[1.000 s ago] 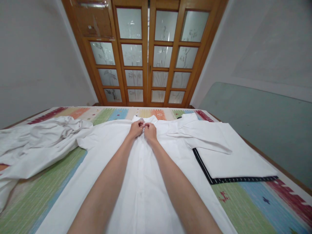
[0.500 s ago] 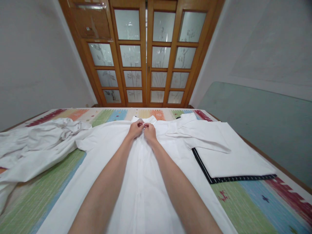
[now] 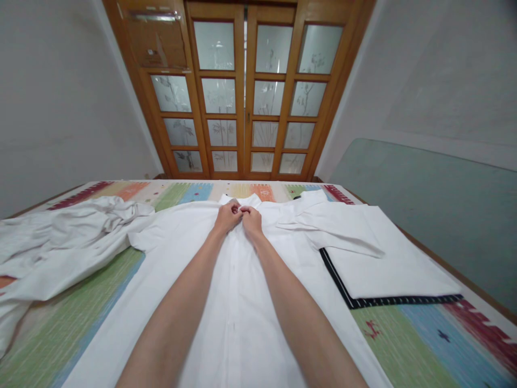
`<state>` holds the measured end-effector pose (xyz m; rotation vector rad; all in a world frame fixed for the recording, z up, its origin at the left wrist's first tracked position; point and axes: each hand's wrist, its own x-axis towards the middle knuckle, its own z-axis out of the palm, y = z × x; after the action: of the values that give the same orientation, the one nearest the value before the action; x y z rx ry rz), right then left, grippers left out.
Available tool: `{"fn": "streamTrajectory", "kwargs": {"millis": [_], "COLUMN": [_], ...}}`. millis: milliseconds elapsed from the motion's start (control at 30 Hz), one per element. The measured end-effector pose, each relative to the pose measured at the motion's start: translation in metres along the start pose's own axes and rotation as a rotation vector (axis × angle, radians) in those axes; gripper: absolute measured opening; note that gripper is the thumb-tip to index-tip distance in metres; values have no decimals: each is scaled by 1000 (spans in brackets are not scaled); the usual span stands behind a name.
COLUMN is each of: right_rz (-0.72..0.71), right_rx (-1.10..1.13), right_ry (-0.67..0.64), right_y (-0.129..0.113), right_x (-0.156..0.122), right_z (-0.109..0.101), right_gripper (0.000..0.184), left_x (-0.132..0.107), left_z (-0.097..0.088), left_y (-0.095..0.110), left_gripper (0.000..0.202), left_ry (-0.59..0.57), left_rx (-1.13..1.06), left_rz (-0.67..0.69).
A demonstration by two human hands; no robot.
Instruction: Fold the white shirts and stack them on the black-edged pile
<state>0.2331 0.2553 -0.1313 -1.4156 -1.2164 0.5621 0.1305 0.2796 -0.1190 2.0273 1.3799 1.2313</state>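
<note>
A white button-up shirt [image 3: 234,291] lies spread front side up, its collar at the far end and its buttoned strip running down the middle towards me. Just below the collar [image 3: 252,200], my left hand [image 3: 228,215] pinches the shirt's front edge. Close beside it, my right hand [image 3: 251,220] has its fingers closed on the same spot of the front. The two sets of fingertips almost meet. Whatever small button or hole sits between them is hidden by the fingers. Both forearms reach across the shirt's body.
Crumpled white clothing [image 3: 72,237] lies at the left. To the right, folded white garments [image 3: 399,264] with a black striped edge rest under the shirt's sleeve [image 3: 343,231]. A striped colourful cloth [image 3: 404,339] covers the table. Wooden glazed doors [image 3: 246,124] stand beyond.
Both hands stay pinched at the collar, with only a slight shift of the fingers. The whole view has moved a little; the clothes lie as before.
</note>
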Motion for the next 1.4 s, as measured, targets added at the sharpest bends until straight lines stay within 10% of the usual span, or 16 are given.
{"fn": "streamTrajectory", "kwargs": {"millis": [1400], "right_rz": [-51], "right_rx": [11], "right_ry": [4], "right_y": [-6], "right_x": [-6], "right_z": [-3], "right_gripper": [12], "left_x": [4], "left_z": [1], "left_y": [-7], "left_gripper": [20], "left_ry": [-63], "left_rx": [121], "left_rz": [-12]}}
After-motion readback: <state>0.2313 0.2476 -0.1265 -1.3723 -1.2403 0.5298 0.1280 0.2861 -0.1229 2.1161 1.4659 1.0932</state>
